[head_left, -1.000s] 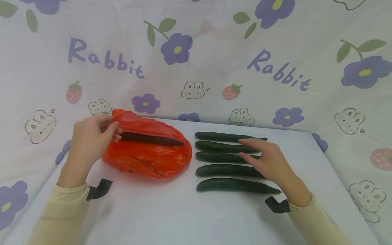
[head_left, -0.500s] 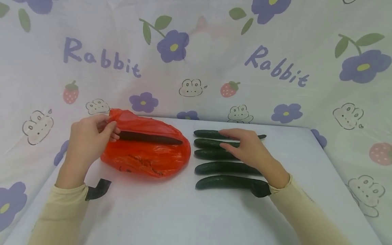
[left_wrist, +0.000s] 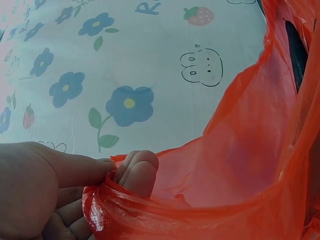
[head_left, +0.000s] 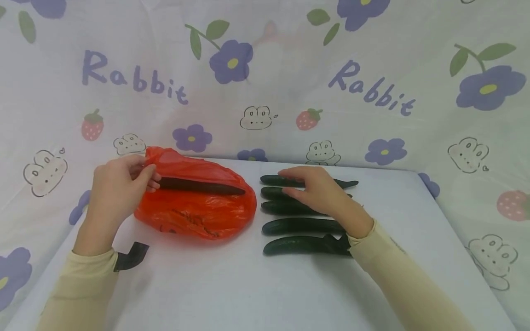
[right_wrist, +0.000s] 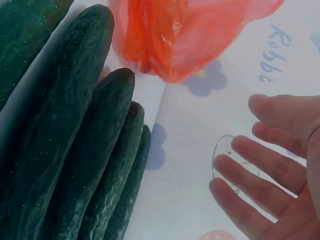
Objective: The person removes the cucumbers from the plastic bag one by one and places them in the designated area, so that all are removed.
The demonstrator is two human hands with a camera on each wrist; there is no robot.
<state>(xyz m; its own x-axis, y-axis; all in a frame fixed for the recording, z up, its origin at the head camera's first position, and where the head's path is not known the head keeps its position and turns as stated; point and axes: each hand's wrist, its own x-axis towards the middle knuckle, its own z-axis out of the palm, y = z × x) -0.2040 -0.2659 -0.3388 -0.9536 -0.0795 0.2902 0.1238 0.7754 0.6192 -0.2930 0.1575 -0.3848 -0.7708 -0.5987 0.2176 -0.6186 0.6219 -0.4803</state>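
Note:
My left hand (head_left: 116, 191) pinches the edge of a red plastic bag (head_left: 190, 214) between thumb and fingers, and in the left wrist view the bag's mouth gapes beside them. One dark cucumber (head_left: 203, 186) lies lengthwise in that mouth; its left end is hidden by the hand in the head view. To the right of the bag, several green cucumbers (head_left: 296, 225) lie side by side in a row. My right hand (head_left: 325, 191) is over the far cucumbers (head_left: 271, 179), covering parts of them. Its fingers are spread and hold nothing in the right wrist view.
A white table (head_left: 232, 289) bears the bag and the row of cucumbers. Behind it hangs a pale cloth (head_left: 285, 69) printed with purple flowers, rabbits and strawberries. A narrow gap separates the bag from the cucumber tips.
My right hand has moved left and slightly away from me over the cucumbers, its sleeve coming with it. My left hand still pinches the bag's edge, and the bag stays where it was.

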